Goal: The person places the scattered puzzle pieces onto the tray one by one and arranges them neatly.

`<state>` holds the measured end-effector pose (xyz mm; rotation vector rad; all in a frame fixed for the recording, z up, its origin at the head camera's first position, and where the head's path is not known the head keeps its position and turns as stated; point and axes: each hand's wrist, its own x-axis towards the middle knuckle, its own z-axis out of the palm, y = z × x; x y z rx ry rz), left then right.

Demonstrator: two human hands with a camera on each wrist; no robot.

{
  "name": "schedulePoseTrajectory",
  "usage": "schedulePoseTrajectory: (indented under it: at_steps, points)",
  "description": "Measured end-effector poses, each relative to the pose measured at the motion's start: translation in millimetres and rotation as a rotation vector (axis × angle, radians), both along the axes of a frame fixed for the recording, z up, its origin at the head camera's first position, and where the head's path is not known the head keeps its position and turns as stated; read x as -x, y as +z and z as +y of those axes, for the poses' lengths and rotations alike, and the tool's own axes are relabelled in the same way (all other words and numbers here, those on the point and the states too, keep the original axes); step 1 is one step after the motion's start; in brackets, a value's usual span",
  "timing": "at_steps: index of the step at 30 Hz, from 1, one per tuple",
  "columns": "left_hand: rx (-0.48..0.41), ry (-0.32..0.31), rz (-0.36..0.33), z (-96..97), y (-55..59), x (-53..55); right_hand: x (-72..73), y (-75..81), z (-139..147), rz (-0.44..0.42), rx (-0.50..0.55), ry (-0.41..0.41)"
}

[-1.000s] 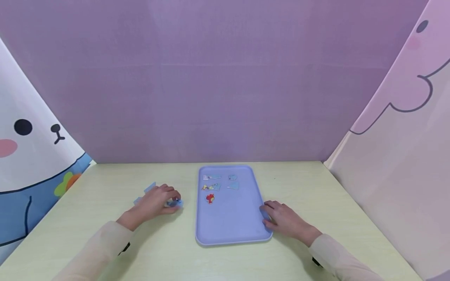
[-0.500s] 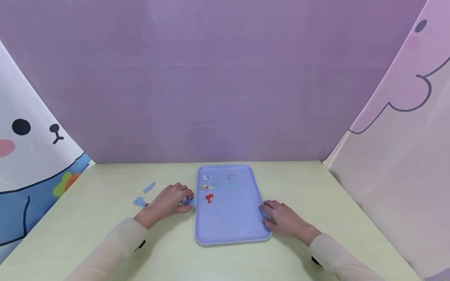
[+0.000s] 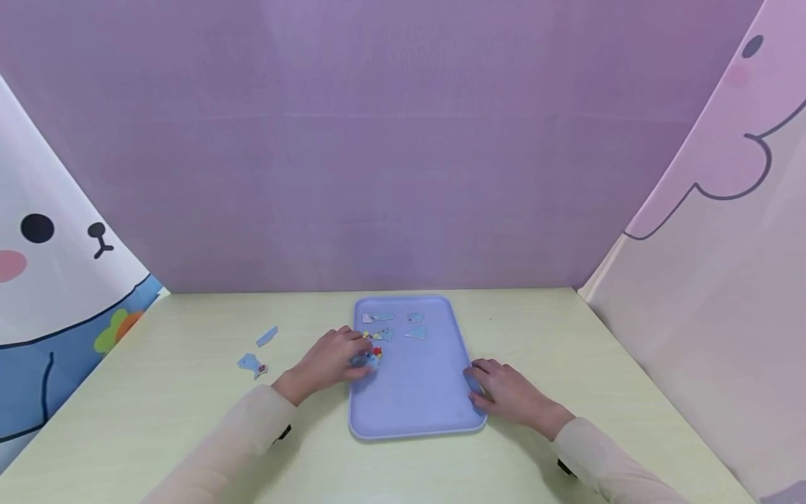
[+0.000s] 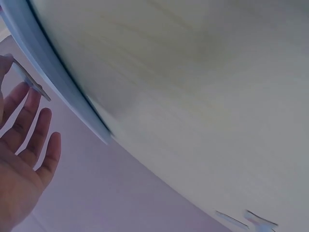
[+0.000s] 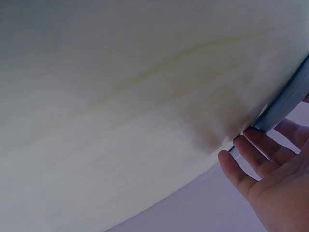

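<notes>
My left hand (image 3: pixel 330 358) pinches a flat blue puzzle piece (image 3: pixel 366 359) between thumb and fingers, over the left side of a lavender tray (image 3: pixel 415 413). In the left wrist view the piece (image 4: pixel 33 82) shows edge-on at the fingertips, apart from the tray. My right hand (image 3: pixel 506 393) rests at the tray's right rim, its fingers (image 5: pixel 263 145) loosely extended against it. Several puzzle pieces lie in the tray's upper part, among them a plain blue one (image 3: pixel 416 332) and a partly covered red one (image 3: pixel 378 351).
Left of the tray, a blue strip-shaped piece (image 3: pixel 267 337) and another blue piece (image 3: pixel 250 362) with a darker end lie on the pale wooden table (image 3: pixel 189 350). A purple backdrop (image 3: pixel 403 154) rises behind the table, with printed cloth panels on both sides.
The left hand has moved right from the table to above the tray, carrying the puzzle piece, which uncovers pieces on the table. The right hand stays at the rim.
</notes>
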<state>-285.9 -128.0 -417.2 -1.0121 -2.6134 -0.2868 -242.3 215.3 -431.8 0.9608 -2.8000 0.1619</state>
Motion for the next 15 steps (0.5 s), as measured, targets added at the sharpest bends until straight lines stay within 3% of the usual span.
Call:
schedulePoseTrajectory:
  at_steps: [15]
  points:
    - [0.046, -0.014, 0.027, 38.3, 0.9, 10.9, -1.5, 3.0, -1, 0.019, 0.009, 0.021]
